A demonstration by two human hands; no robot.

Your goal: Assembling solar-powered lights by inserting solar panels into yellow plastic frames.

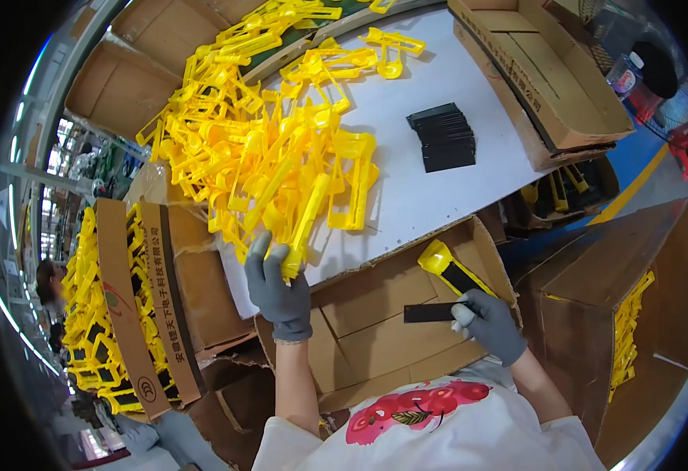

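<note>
My left hand [279, 292], in a grey glove, closes on the lower end of a long yellow plastic holder [309, 220] at the front edge of the heap. The heap of similar yellow holders [234, 157] spreads behind it. My right hand [495, 323], gloved the same, pinches a flat black strip [429, 313] above an open cardboard box [375, 306]. Just beyond these fingers is another yellow holder [436, 256] with a black strip in it. Whether it rests in the box or touches the hand, I cannot tell.
A fanned stack of black strips [443, 140] lies on the white table [407, 204]. A cardboard tray [544, 74] stands at the back right. Cartons with yellow pieces flank me, one left [181, 314], one right [571, 314]. A bottle [625, 74] is at far right.
</note>
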